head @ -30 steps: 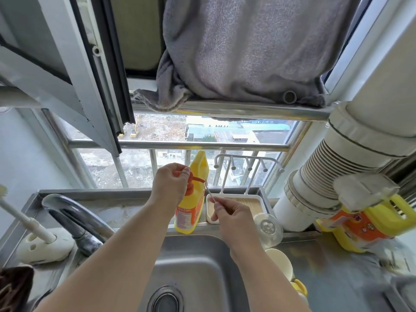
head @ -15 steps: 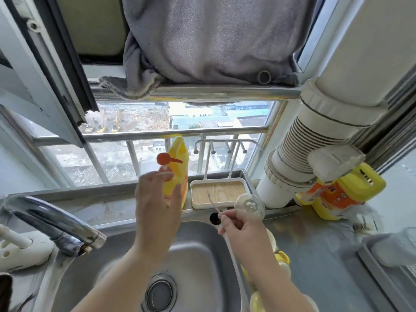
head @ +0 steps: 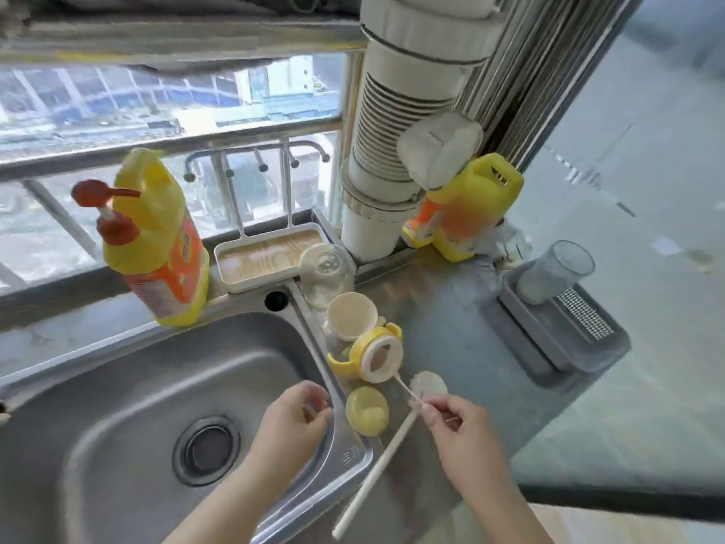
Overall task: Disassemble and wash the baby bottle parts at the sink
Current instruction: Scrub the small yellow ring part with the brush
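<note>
The left hand [head: 292, 420] has come off the red pump of the soap bottle [head: 157, 245], where it was pressing a second ago, and now hangs low over the right rim of the sink [head: 337, 410], fingers loosely curled, holding nothing that can be made out. The right hand [head: 457, 424] has dropped back from the wooden-bottomed tray [head: 266, 255] toward the near edge of the table, past the yellow bottle parts. It keeps its pinch on the thin brush [head: 406, 388], which now crosses the upper end of a long white straw [head: 376, 465] lying on the table.
</note>
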A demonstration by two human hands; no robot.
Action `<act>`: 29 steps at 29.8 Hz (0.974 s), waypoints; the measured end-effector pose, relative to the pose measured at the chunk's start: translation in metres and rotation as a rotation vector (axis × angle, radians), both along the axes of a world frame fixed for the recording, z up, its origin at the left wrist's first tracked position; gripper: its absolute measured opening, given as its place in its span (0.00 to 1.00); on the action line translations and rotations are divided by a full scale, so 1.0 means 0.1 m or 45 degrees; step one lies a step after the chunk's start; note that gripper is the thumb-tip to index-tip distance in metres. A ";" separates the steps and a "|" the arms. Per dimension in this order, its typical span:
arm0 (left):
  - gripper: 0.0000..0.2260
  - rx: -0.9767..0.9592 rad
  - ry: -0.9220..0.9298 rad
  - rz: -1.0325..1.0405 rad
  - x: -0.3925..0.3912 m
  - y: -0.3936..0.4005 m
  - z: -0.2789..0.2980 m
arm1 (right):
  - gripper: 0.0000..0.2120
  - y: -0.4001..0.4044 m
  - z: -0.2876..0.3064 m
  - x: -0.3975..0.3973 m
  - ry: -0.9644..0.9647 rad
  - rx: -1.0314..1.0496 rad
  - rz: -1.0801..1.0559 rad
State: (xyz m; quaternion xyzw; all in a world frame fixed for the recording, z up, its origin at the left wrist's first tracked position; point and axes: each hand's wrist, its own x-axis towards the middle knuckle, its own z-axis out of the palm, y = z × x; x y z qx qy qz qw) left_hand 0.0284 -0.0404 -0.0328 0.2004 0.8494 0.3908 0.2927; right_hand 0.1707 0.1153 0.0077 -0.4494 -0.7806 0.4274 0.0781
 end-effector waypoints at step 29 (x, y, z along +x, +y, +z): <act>0.17 -0.365 -0.018 -0.013 0.38 0.72 -0.22 | 0.10 0.07 -0.53 0.08 -0.078 -0.204 0.096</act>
